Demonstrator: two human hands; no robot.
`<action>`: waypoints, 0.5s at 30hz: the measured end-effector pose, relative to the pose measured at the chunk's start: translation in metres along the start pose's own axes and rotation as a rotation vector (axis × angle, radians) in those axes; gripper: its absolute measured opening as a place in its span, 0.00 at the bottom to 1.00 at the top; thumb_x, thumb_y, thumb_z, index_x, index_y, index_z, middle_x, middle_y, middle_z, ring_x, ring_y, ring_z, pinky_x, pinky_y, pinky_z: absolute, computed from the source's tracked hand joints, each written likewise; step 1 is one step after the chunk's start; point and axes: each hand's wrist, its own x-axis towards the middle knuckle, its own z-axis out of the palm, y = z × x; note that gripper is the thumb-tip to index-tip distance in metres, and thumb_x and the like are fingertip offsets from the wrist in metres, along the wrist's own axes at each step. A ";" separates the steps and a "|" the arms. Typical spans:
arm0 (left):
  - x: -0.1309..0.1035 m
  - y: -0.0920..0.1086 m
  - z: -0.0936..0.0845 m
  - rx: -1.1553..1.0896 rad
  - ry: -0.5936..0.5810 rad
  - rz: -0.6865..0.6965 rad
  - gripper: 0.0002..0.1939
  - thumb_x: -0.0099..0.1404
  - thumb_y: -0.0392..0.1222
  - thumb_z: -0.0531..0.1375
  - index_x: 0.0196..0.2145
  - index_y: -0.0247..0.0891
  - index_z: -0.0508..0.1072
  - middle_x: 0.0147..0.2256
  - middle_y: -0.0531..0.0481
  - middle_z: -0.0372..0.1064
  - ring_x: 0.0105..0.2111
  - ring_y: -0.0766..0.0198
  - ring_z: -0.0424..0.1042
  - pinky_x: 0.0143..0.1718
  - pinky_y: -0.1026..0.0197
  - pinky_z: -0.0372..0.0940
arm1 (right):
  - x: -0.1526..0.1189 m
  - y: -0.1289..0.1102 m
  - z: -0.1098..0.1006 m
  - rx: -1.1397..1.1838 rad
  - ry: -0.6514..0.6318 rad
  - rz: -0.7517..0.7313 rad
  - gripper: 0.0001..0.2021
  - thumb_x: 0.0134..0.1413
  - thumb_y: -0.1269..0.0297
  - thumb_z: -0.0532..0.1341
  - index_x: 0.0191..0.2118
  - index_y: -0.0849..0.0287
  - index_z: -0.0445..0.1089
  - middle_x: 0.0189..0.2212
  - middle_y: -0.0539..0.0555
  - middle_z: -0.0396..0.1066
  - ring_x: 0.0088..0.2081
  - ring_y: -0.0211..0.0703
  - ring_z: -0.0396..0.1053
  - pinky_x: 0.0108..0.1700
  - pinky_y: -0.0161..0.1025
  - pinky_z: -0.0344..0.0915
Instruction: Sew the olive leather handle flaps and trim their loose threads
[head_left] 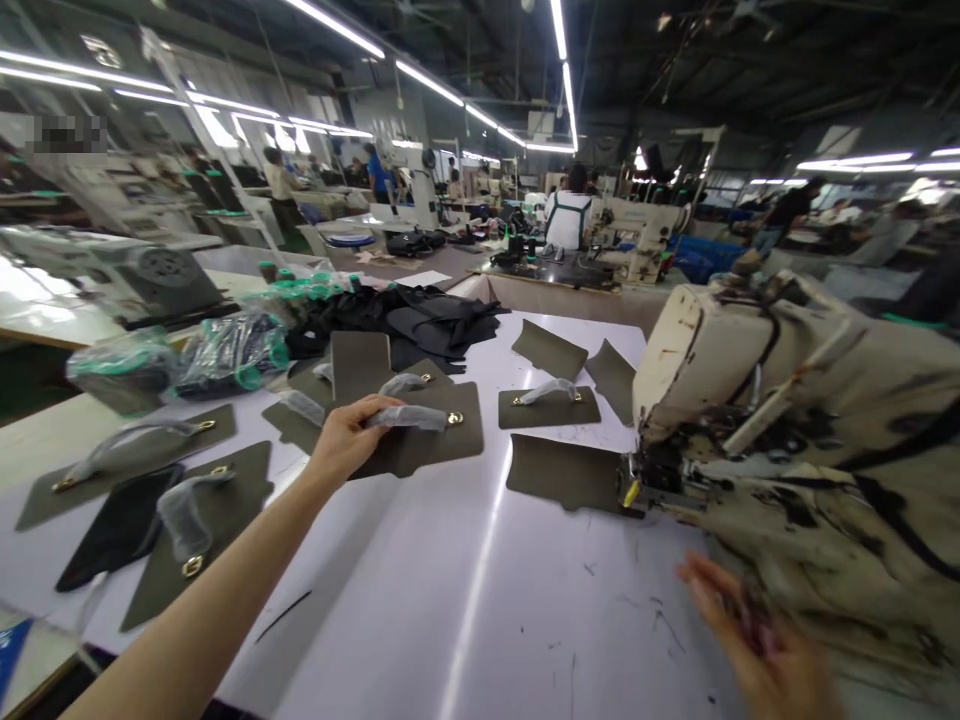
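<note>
Head view is showing your left hand [346, 437] reaching out across the bench [465, 560], its grip closing on the plastic-wrapped handle [409, 416] of a grey panel [435, 430], probably because that strap is the easiest part to lift by. Your right hand [757, 640] is hovering blurred near the sewing machine [787, 400], fingers apart and holding nothing. Another panel [562, 475] is lying flat under the needle

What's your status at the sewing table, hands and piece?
Left hand gripping the plastic-wrapped handle of an olive-grey panel. Right hand blurred, empty as far as visible, beside the cream sewing machine. Another flat olive panel lies under the needle.
</note>
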 end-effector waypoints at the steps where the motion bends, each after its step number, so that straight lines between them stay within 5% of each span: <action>1: -0.001 0.014 0.005 -0.089 -0.108 0.066 0.11 0.52 0.36 0.58 0.31 0.39 0.80 0.39 0.46 0.77 0.43 0.54 0.72 0.49 0.56 0.63 | 0.000 -0.010 0.014 0.068 -0.102 0.051 0.23 0.51 0.44 0.67 0.46 0.56 0.78 0.45 0.61 0.77 0.50 0.59 0.72 0.53 0.49 0.68; 4: -0.016 0.062 0.031 -0.257 -0.358 0.136 0.07 0.54 0.37 0.61 0.25 0.41 0.81 0.40 0.43 0.76 0.42 0.52 0.73 0.48 0.53 0.66 | -0.002 -0.051 0.056 0.302 -0.360 0.206 0.27 0.56 0.43 0.63 0.55 0.56 0.73 0.47 0.60 0.76 0.54 0.55 0.69 0.56 0.48 0.64; 8: -0.052 0.109 0.074 -0.451 -0.507 0.041 0.11 0.59 0.46 0.64 0.22 0.42 0.81 0.40 0.41 0.75 0.40 0.51 0.72 0.47 0.53 0.67 | -0.012 -0.085 0.095 0.566 -0.538 0.301 0.27 0.54 0.45 0.66 0.53 0.60 0.74 0.32 0.54 0.76 0.38 0.45 0.72 0.43 0.41 0.67; 13: -0.079 0.113 0.108 -0.379 -0.333 0.190 0.08 0.65 0.44 0.62 0.37 0.46 0.82 0.47 0.44 0.73 0.47 0.53 0.71 0.51 0.55 0.64 | -0.022 -0.080 0.108 0.805 -0.657 0.292 0.17 0.54 0.55 0.69 0.46 0.60 0.77 0.34 0.53 0.75 0.34 0.41 0.70 0.40 0.38 0.66; 15: -0.084 0.103 0.116 -0.292 -0.190 0.167 0.18 0.60 0.45 0.66 0.49 0.48 0.77 0.52 0.45 0.70 0.53 0.52 0.68 0.58 0.52 0.60 | -0.019 -0.079 0.106 0.845 -0.613 0.200 0.16 0.56 0.57 0.68 0.47 0.59 0.77 0.37 0.54 0.76 0.39 0.44 0.71 0.47 0.41 0.66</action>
